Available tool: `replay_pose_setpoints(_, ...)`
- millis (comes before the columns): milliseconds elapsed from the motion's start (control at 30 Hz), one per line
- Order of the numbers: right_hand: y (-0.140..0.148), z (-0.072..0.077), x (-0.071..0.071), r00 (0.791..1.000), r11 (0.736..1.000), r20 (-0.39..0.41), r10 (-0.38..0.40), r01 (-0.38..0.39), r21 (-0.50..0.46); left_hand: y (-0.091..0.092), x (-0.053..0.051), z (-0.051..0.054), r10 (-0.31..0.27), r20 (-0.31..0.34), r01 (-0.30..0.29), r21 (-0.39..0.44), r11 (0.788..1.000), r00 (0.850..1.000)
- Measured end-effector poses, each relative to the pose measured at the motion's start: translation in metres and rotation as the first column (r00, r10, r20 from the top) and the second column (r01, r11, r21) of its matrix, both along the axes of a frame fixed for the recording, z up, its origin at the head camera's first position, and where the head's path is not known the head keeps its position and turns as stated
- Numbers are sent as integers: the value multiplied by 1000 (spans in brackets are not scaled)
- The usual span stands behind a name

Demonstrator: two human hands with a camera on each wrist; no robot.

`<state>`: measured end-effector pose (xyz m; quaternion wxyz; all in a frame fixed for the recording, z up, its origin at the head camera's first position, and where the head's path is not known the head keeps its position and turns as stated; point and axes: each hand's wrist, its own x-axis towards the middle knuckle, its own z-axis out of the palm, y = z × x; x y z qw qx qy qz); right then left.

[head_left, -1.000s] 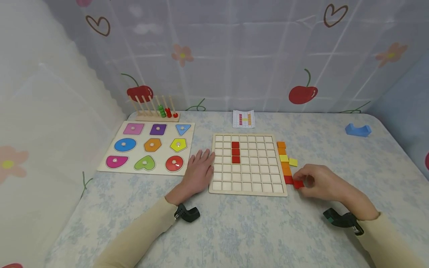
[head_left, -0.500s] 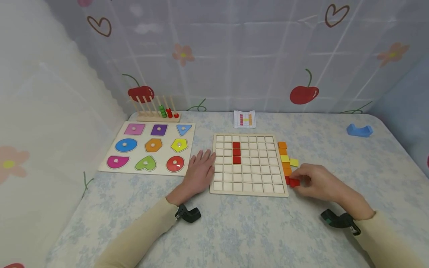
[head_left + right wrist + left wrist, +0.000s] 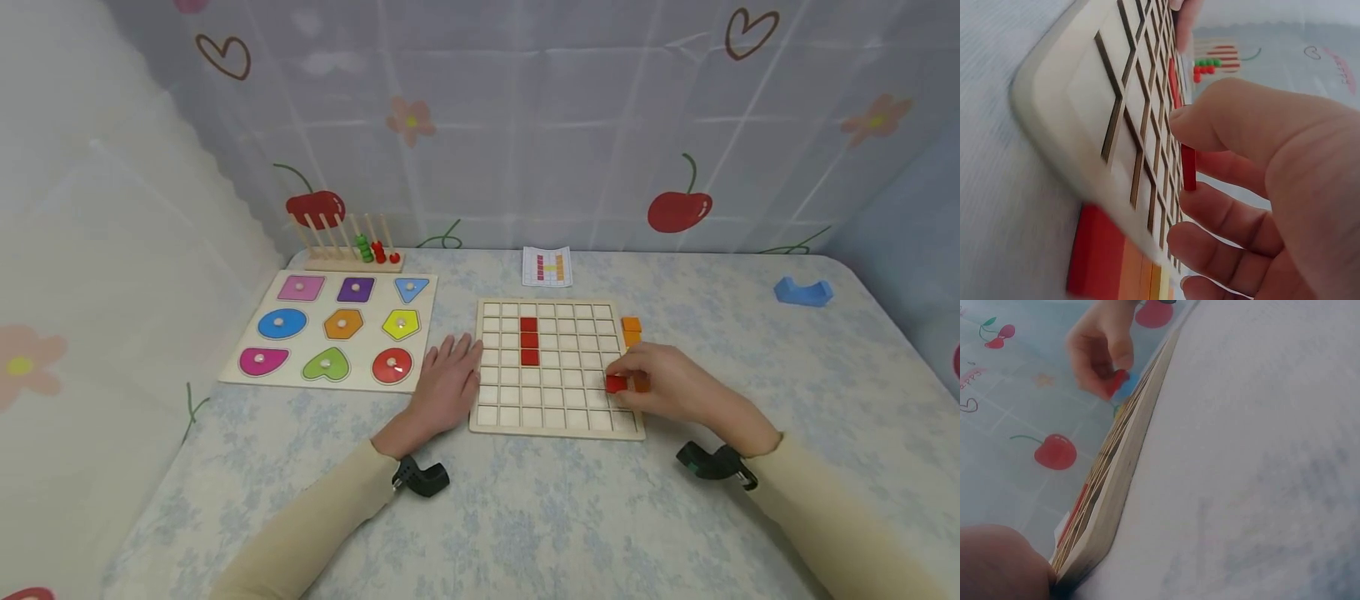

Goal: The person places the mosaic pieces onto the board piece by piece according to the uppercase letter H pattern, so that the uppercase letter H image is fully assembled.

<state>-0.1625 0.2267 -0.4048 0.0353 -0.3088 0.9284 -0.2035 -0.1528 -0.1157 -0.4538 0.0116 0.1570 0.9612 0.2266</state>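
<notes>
One square red tile (image 3: 617, 384) is pinched in the right hand (image 3: 671, 385), between thumb and fingertips, over the right-hand part of the wooden grid board (image 3: 555, 434). From there, the column of three red tiles (image 3: 529, 341) lies leftward and farther from the person, its long axis running front to back. The left hand (image 3: 444, 383) is nearer that column; it grips nothing and lies palm down, fingers extended, at the board's left edge.
</notes>
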Motion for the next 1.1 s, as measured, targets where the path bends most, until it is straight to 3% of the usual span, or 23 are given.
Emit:
replay_pose_setpoints(233, -29, -2, -10, 998, 997, -1, 58, -58, -44, 0, 0, 0, 4, 4, -4, 2, 1000, 1000)
replay_pose_setpoints(500, -60, -7, -16, 998, 998, 1, 57, -57, -23, -1, -1, -1, 0, 1, 0, -2, 1000, 1000)
replay_pose_setpoints(1100, -94, -5, -20, 998, 998, 5, 57, -57, 6, 0, 1, 1, -9, -5, 9, 13, 1000, 1000)
